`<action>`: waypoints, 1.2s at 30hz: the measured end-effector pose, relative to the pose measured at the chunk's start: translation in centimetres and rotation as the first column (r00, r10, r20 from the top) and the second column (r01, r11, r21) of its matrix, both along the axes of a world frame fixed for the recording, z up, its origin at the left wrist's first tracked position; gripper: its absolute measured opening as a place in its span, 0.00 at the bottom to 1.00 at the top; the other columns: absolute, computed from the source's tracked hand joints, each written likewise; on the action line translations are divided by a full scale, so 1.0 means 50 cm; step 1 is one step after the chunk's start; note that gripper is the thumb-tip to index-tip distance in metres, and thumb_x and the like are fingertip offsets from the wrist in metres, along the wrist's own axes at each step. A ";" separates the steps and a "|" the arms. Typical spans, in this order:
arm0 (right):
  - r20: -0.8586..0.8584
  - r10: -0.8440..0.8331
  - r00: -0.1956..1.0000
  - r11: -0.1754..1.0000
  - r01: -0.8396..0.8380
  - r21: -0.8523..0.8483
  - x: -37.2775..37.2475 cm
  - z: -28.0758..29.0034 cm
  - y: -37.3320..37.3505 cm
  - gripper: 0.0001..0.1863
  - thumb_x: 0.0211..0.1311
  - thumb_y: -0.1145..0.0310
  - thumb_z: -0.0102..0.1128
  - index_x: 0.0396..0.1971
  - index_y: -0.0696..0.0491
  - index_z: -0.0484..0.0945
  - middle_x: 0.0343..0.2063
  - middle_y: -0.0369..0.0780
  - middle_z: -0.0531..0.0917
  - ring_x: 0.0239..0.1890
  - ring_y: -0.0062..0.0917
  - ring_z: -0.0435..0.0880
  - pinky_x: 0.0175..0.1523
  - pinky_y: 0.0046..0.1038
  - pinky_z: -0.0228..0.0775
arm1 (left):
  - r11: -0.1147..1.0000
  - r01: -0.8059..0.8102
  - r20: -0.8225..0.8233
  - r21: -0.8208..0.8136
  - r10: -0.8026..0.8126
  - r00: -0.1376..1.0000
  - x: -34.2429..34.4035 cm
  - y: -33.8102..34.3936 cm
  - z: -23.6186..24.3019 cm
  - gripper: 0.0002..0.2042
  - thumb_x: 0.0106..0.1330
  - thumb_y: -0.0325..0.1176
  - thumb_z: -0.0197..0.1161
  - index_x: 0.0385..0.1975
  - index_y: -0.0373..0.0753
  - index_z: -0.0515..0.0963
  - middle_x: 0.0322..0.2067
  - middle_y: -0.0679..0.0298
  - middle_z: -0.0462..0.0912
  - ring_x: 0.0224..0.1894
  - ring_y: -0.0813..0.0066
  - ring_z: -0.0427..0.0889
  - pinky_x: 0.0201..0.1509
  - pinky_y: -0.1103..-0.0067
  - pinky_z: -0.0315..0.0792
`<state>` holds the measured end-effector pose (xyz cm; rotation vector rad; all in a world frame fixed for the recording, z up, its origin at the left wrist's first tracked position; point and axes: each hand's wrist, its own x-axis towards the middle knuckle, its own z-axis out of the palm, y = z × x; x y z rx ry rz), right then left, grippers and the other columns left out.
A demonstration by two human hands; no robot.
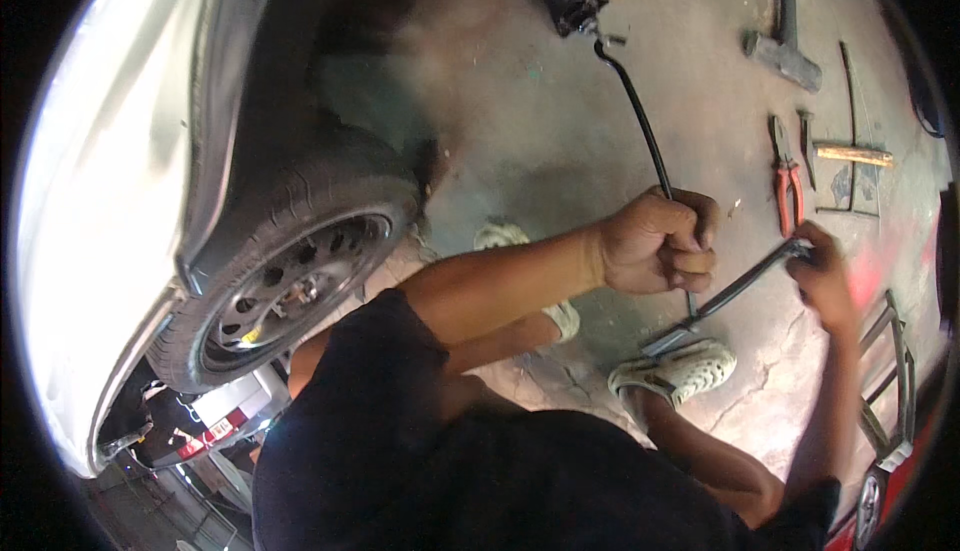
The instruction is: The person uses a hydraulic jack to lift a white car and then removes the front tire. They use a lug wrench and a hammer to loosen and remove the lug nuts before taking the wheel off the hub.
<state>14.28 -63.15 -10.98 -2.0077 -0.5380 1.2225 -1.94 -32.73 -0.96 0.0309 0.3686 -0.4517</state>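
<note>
A long, thin black metal rod (645, 129) with a bent upper end runs down from a black metal jack (575, 11) with a yellow band, and the person's left hand (660, 248) is curled into a fist around its lower part. The upper end of the rod meets the small metal fitting at the jack's end. Beneath the fist the rod's tip comes to a straight dark metal bar (745, 282), slanting to the rod; whether the two are hooked together is hard to tell. The right hand (825, 276), slightly blurred, grips the bar's far, upper end with bent fingers, while its lower end sits just over a pale, perforated rubber clog (695, 371) on the person's foot; contact there is unclear. On the grey, cracked concrete floor (530, 141), beyond the right hand, are pliers with red handles (787, 176), a small hammer with a light wooden handle (850, 154), and, farther up, a heavy grey-headed hammer with a black and orange handle (785, 56). A dark metal frame (905, 381) is near the right forearm. To the left, a white car (110, 181) shows a black-tyred wheel with a holed steel rim (300, 296).
</note>
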 end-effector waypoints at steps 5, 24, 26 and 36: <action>-0.507 -0.071 0.859 0.997 0.071 -0.020 -0.401 0.066 0.259 0.16 0.60 0.69 0.61 0.46 0.62 0.79 0.44 0.55 0.85 0.49 0.44 0.84 0.55 0.40 0.73 | 0.977 -0.200 0.297 0.072 0.170 0.940 0.143 -0.075 -0.170 0.04 0.58 0.29 0.57 0.22 0.40 0.74 0.12 0.70 0.59 0.17 0.75 0.59 0.28 0.70 0.63; -0.692 0.299 0.657 0.945 -0.304 0.120 -0.054 0.225 0.128 0.24 0.54 0.76 0.66 0.53 0.60 0.77 0.43 0.50 0.84 0.45 0.34 0.83 0.52 0.35 0.74 | 0.818 0.149 -0.128 0.555 -0.092 0.987 0.037 0.002 -0.209 0.02 0.59 0.26 0.59 0.25 0.40 0.76 0.13 0.70 0.62 0.17 0.78 0.61 0.30 0.72 0.64; -0.383 0.023 0.923 0.952 -0.138 -0.274 0.113 0.171 0.063 0.27 0.56 0.77 0.65 0.58 0.60 0.75 0.45 0.49 0.84 0.45 0.35 0.84 0.50 0.31 0.76 | 0.977 0.007 -0.010 0.211 -0.005 1.000 0.048 -0.005 -0.109 0.02 0.59 0.27 0.58 0.27 0.41 0.77 0.13 0.71 0.61 0.17 0.78 0.60 0.29 0.72 0.63; -0.880 0.305 0.364 0.949 -0.189 0.251 -0.139 0.133 0.193 0.20 0.61 0.67 0.64 0.51 0.58 0.78 0.39 0.54 0.85 0.51 0.40 0.84 0.54 0.37 0.73 | 0.898 -0.080 0.085 0.432 0.047 0.995 0.189 -0.089 -0.317 0.06 0.60 0.28 0.58 0.33 0.42 0.80 0.14 0.73 0.59 0.17 0.78 0.55 0.30 0.73 0.59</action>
